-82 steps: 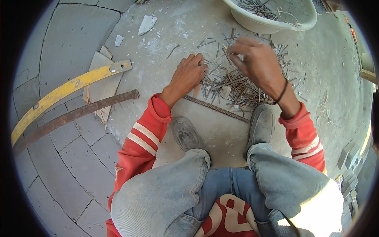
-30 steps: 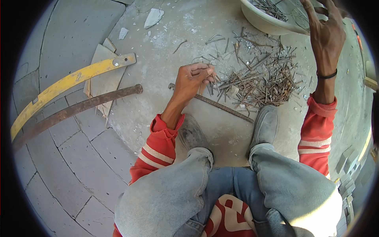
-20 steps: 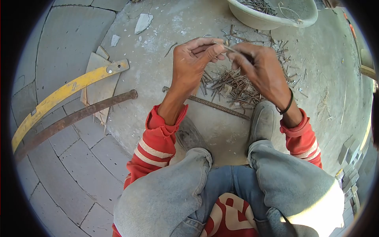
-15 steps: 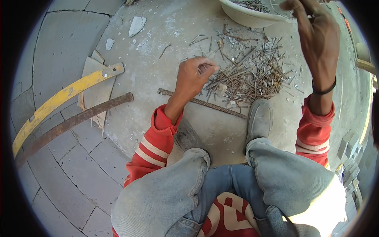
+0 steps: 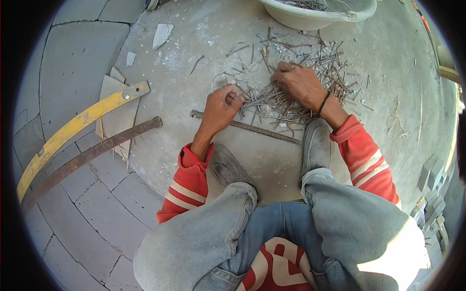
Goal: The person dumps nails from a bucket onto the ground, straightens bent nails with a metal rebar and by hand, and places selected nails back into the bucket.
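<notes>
A loose heap of rusty nails (image 5: 284,105) lies on the concrete between my shoes and a white basin. My left hand (image 5: 222,106) is at the heap's left edge, fingers curled closed; what they hold, if anything, is too small to make out. Over the top of the heap, my right hand (image 5: 302,87) points its bunched fingers down among the nails, and its fingertips are partly hidden. A ribbed steel bar (image 5: 264,133) runs along the near side of the heap, passing behind my left wrist.
The white basin (image 5: 296,20) at the top holds nails and a loop of wire. At left lie a yellow metal strip (image 5: 87,116) and a rusty flat bar (image 5: 107,140) across broken board. My shoes (image 5: 316,145) stand close to the heap. Tangled string (image 5: 395,114) lies at right.
My right hand has come down from beside the basin to the nail heap. My left hand has shifted slightly left and down, still curled.
</notes>
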### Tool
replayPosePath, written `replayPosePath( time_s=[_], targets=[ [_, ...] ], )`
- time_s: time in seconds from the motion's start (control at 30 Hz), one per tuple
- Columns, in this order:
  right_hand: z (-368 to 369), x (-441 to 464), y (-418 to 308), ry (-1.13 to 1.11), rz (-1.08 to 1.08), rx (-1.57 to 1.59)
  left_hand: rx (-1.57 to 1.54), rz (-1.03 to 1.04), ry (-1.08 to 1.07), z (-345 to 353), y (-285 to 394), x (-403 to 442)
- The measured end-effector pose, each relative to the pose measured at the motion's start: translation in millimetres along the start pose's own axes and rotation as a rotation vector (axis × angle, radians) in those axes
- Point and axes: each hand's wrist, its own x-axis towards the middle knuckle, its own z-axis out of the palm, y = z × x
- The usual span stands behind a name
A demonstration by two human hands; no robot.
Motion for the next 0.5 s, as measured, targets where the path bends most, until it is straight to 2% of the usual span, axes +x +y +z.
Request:
replayPosePath(
  time_s=[0.13, 0.17, 0.23, 0.3, 0.33, 0.4, 0.47, 0.5],
  targets=[
    [7, 2, -6, -0.022, -0.006, -0.069, 0.165, -0.151, 0.089, -12, 7, -10],
    [7, 3, -6, -0.013, -0.004, -0.101, 0.308, 0.005, 0.263, -9, 9, -12],
    [10, 6, -3, 0.010, -0.055, -0.128, 0.450, 0.162, 0.439, -2, 17, -12],
    [11, 5, -3, 0.031, -0.105, -0.155, 0.404, 0.288, 0.349, 9, 25, -9],
    [11, 2, -3, 0.022, -0.102, -0.134, 0.401, 0.287, 0.351, 16, 23, -5],
    [7, -4, -5, 0.007, -0.100, -0.117, 0.461, 0.387, 0.171, 29, 17, 3],
    [-4, -10, -7, -0.001, 0.021, -0.068, 0.516, 0.376, 0.181, 37, 14, 3],
    [-11, -13, -10, -0.005, 0.016, -0.071, 0.579, 0.365, 0.187, 38, 15, 2]
  ],
)
